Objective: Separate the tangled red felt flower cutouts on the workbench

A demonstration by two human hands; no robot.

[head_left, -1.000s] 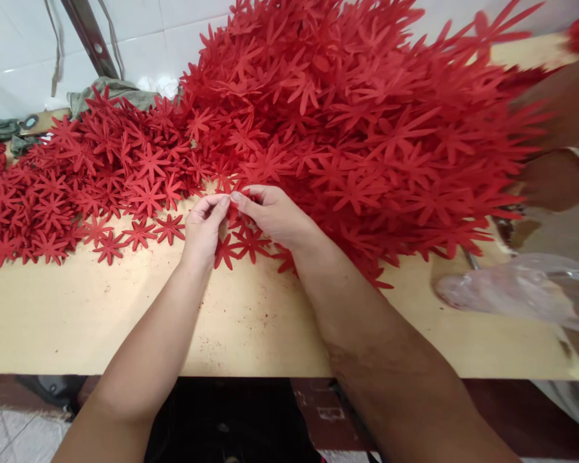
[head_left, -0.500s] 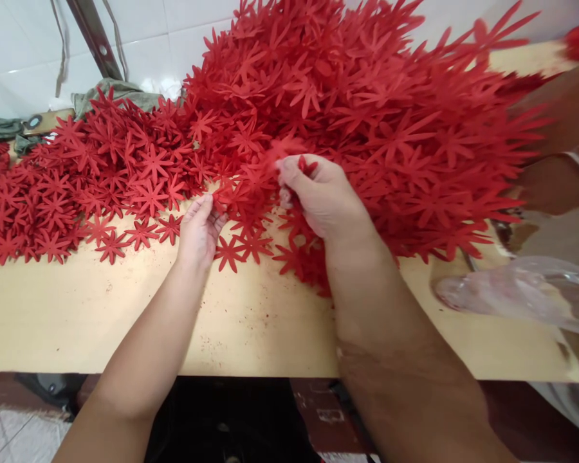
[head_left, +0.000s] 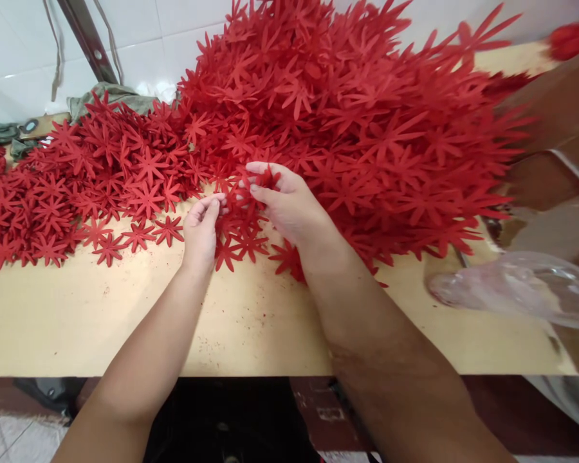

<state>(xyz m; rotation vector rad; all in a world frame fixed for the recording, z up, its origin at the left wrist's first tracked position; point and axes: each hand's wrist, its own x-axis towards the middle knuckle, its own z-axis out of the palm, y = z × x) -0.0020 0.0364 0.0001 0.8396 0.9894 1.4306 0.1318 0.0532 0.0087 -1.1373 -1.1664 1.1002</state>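
Red flower [head_left: 269, 176] located in the right hand [head_left: 289, 204], over the worktop [head_left: 265, 341]; grip curled around it. Left hand [head_left: 201, 225] just beside: thumb and forefinger pressed together; cannot tell whether they pinch anything. Flower heap [head_left: 367, 128] behind; plastic bag [head_left: 506, 284] at right.

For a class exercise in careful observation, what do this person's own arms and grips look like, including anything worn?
The left arm and right arm are bare as far as they show: no sleeves, watch or bracelet visible. The left grip and right grip are ungloved; no rings show, though some fingers are partly hidden.
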